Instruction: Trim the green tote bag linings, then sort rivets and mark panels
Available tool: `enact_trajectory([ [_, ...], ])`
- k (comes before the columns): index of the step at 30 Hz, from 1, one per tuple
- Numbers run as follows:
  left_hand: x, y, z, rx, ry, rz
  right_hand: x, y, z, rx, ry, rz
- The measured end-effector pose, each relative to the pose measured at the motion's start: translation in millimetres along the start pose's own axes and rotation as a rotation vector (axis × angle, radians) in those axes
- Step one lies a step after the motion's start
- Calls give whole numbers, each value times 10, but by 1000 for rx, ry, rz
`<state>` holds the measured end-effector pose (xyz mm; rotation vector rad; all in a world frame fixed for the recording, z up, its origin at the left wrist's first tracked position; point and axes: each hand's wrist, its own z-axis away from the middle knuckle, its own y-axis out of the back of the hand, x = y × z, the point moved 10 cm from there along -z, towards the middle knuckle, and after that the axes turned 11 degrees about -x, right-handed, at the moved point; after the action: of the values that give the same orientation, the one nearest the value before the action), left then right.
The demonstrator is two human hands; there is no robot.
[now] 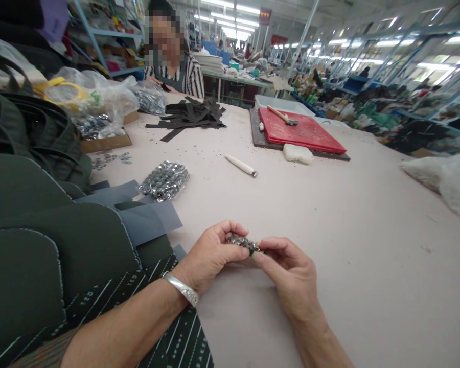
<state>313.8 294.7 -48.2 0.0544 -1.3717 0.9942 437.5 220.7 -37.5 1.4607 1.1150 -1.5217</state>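
Observation:
My left hand and my right hand meet just above the pale table, near its front edge. Both are closed around a small cluster of dark metal fittings held between the fingertips. A silver bangle sits on my left wrist. My left forearm rests over a dark printed fabric piece. A bag of shiny metal fittings lies on the table beyond my left hand.
Stacked dark green fabric panels fill the left. Grey cut pieces lie beside them. Farther off are a white-handled tool, a red cutting mat with a hammer, black strips, plastic bags and a seated person.

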Motion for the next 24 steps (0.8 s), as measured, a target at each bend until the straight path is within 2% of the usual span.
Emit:
enact_trajectory([
  [6,-30,-5,-7,0,30,153,94,125,-74,59,-77,-364],
  [9,-34,-11,-13,-9,25,219,125,143,-90,78,-126,-462],
  [19,2,-6,-39,-20,-8,300,169,109,-81,85,-215,-394],
  [24,-31,-16,-23,55,-39,328,230,117,57,21,-296,-344],
])
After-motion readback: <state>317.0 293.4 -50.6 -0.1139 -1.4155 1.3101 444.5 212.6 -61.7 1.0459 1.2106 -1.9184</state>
